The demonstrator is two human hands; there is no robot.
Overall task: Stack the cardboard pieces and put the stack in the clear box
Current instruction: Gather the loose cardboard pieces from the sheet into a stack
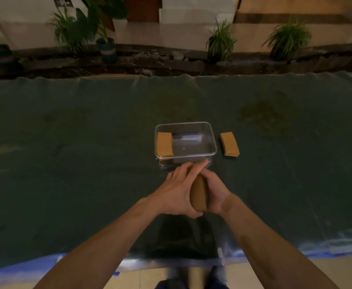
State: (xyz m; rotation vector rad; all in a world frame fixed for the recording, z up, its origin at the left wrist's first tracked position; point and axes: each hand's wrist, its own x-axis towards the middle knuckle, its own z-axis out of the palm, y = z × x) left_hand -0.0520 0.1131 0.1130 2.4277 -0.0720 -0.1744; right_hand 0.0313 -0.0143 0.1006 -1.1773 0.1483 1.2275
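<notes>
Taking the clear box as the landmark, a dark green cover is lying over the desk, bare well to the left of the box. Beyond the desk's far edge, potted plants are standing along a dirt strip by a pale wall.

Inside the box, a cardboard stack is resting flat against its left wall. Just on the near side of the box, both hands are meeting above the desk: the left hand and the right hand are each pressing a side of a held cardboard stack, so both grips are closing around it, with the left fingertips reaching almost to the box's near rim. Nothing is standing between the hands and the box.

Just right of the box, apart from its wall, another cardboard stack is lying flat on the cover.

I cannot read any writing anywhere.
</notes>
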